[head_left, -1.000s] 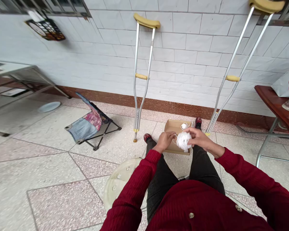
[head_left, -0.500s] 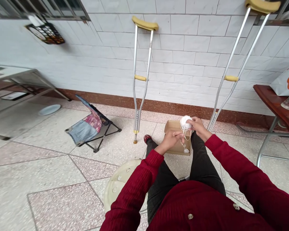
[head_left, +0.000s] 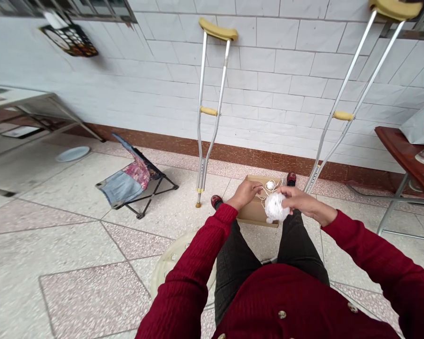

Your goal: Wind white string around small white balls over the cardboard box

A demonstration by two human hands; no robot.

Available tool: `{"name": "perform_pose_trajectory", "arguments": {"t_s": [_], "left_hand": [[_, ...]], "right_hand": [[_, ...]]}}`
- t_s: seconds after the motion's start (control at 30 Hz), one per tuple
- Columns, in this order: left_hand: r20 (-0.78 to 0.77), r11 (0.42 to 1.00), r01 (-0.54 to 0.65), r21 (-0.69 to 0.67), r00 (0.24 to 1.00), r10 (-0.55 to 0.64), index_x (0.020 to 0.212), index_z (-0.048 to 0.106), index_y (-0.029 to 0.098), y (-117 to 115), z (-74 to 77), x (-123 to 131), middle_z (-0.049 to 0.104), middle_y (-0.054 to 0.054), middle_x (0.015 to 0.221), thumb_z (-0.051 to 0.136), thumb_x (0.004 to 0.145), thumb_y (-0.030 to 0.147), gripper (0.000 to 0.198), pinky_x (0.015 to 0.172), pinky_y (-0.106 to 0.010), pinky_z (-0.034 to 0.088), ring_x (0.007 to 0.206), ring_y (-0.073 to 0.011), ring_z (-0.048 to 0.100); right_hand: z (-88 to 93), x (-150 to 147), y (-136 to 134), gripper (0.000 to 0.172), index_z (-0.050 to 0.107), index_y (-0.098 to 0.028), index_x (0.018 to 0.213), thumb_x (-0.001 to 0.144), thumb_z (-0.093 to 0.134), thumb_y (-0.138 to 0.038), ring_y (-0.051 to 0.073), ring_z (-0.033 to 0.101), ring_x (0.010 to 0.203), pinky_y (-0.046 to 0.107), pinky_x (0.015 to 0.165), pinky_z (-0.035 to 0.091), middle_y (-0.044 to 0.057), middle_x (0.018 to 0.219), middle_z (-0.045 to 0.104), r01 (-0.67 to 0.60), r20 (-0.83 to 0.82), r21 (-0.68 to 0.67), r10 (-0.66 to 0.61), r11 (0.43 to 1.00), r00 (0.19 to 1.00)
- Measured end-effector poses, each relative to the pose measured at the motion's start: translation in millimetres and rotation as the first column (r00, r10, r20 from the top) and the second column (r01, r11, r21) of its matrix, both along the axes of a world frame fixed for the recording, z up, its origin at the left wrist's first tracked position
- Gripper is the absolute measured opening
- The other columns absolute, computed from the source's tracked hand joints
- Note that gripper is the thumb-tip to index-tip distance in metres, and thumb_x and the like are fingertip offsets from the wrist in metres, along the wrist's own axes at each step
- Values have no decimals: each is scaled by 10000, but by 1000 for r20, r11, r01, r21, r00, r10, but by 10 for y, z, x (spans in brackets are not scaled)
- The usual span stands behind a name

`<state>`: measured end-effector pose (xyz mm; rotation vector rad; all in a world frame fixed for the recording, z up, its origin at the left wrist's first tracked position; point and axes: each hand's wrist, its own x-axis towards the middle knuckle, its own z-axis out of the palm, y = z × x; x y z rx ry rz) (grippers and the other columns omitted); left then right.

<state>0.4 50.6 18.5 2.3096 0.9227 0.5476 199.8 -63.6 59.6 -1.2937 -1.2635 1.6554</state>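
My right hand is shut around a ball of white yarn, which it holds above the near edge of an open cardboard box. My left hand pinches a thin strand of white yarn that runs toward the ball. A smaller white yarn ball lies at the far end of the box. My dark trousers and red shoes flank the box.
Aluminium underarm crutches lean against the tiled wall, with a second pair to the right. A folding stool stands at left, a translucent plastic stool lies under my arm, and a brown table stands at right.
The large yarn ball has moved down and toward me, from the far end of the box to its near edge, carried by my right hand. My left hand stays near the strand.
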Motion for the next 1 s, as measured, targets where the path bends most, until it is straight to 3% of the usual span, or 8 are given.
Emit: {"name": "perform_pose_trajectory", "arguments": {"t_s": [0.13, 0.23, 0.33, 0.4, 0.57, 0.67, 0.83, 1.0], "left_hand": [[-195, 971, 38, 236, 981, 9, 682, 688, 172, -39, 213, 127, 681, -67, 693, 507, 873, 286, 286, 675, -279, 384, 716, -204, 609], [-278, 961, 38, 274, 960, 42, 664, 691, 163, -167, 243, 268, 679, -99, 697, 531, 852, 283, 274, 686, -301, 394, 746, -231, 621], [-216, 992, -36, 119, 974, 61, 653, 683, 171, -248, 152, 319, 672, -60, 658, 519, 850, 279, 278, 652, -279, 406, 678, -192, 613], [-75, 995, -71, -77, 995, 65, 609, 657, 174, -274, 95, 293, 647, -24, 589, 490, 862, 294, 326, 638, -260, 420, 619, -162, 601], [391, 834, 153, -531, 917, 81, 696, 644, 164, -405, 82, 186, 654, 2, 578, 514, 862, 397, 315, 740, -282, 484, 641, -158, 641], [484, 752, 244, -613, 868, 113, 713, 639, 153, -534, 93, 128, 630, -3, 537, 568, 842, 432, 316, 732, -301, 486, 632, -173, 649], [494, 720, 249, -648, 857, 148, 619, 615, 140, -664, 57, -32, 627, -28, 545, 597, 833, 466, 390, 720, -296, 474, 635, -175, 645], [519, 726, 254, -639, 839, 163, 647, 634, 140, -732, 131, -129, 621, -27, 556, 576, 851, 464, 387, 727, -293, 476, 658, -177, 645]], "right_hand": [[-535, -10, 36, 391, 569, -173, 915, 560, 728, -211, 95, 503, 507, 181, 378, 352, -33, 690, 574, 116, 299, 7, -113, 993, 948], [-738, 1, 282, 418, 564, -173, 937, 569, 740, -265, 110, 524, 541, 206, 455, 398, -33, 690, 577, 256, 449, 101, -274, 961, 851], [-733, 11, 554, 481, 580, -188, 1006, 573, 735, -328, 162, 579, 677, 269, 590, 462, -2, 804, 603, 314, 566, 333, -454, 889, 688], [-675, 12, 695, 560, 590, -214, 1091, 564, 735, -338, 197, 592, 796, 312, 696, 474, 25, 930, 602, 246, 595, 512, -547, 823, 589], [-522, 65, 902, 465, 687, -233, 1061, 621, 708, -381, 213, 582, 856, 330, 776, 464, 48, 939, 571, 192, 632, 574, -580, 796, 515], [-420, 150, 960, 460, 705, -215, 1020, 593, 739, -383, 200, 583, 835, 315, 749, 486, 33, 884, 584, 265, 586, 533, -577, 803, 570], [-231, 252, 956, 534, 671, -170, 975, 472, 822, -268, 142, 577, 620, 254, 499, 496, 9, 808, 618, 262, 298, 155, -298, 952, 907], [-224, 231, 894, 539, 646, -164, 979, 475, 821, -236, 135, 584, 621, 209, 432, 459, 23, 849, 636, 227, 313, 120, -254, 966, 915]]}}
